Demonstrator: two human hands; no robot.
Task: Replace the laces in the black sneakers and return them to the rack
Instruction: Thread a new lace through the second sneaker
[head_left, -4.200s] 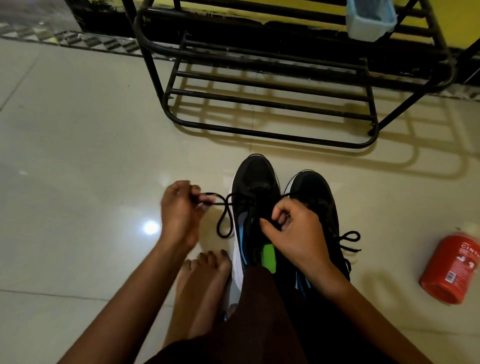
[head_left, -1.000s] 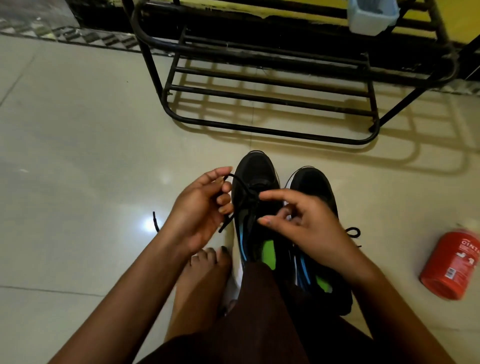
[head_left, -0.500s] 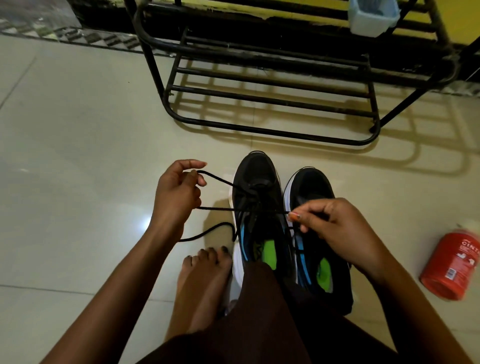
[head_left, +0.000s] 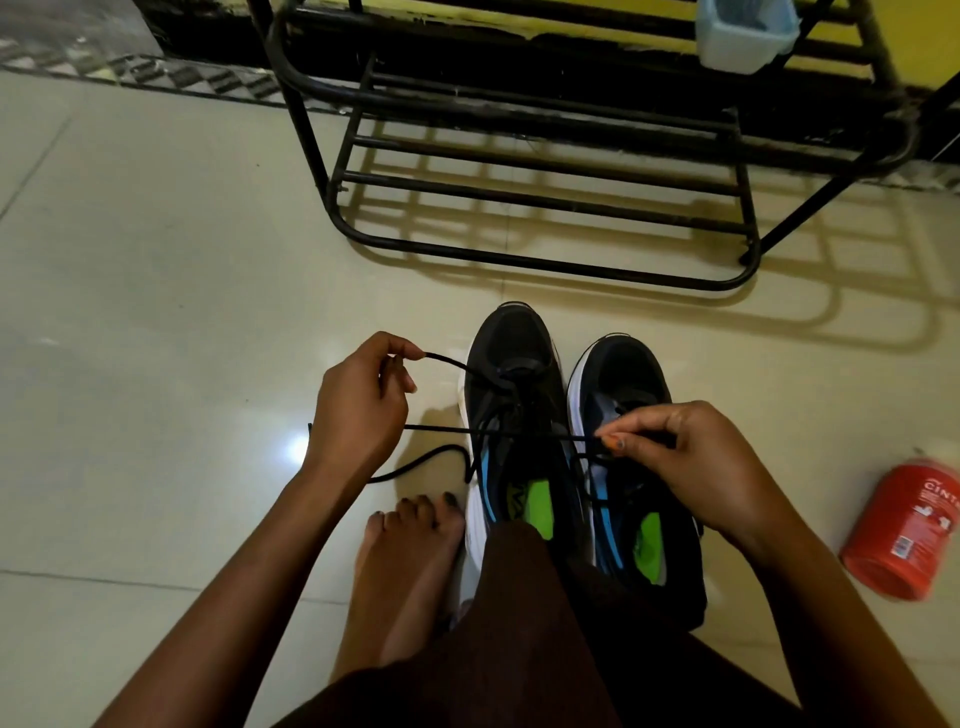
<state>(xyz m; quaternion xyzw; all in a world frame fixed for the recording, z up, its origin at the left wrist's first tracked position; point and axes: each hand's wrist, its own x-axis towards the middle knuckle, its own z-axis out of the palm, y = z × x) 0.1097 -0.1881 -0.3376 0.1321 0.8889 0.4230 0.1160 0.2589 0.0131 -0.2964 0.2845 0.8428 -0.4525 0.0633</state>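
Two black sneakers (head_left: 514, 358) stand mid-frame on the floor (head_left: 156, 260), below the rack (head_left: 545, 265) at top; a red can (head_left: 904, 530) lies lower right. Left hand (head_left: 363, 405) and right hand (head_left: 685, 462) each pinch the black lace (head_left: 441, 429) in curled fingers (head_left: 400, 347).

Black sneakers (head_left: 511, 338) side by side, toes toward metal rack (head_left: 545, 263), black lace (head_left: 441, 429) stretched across one
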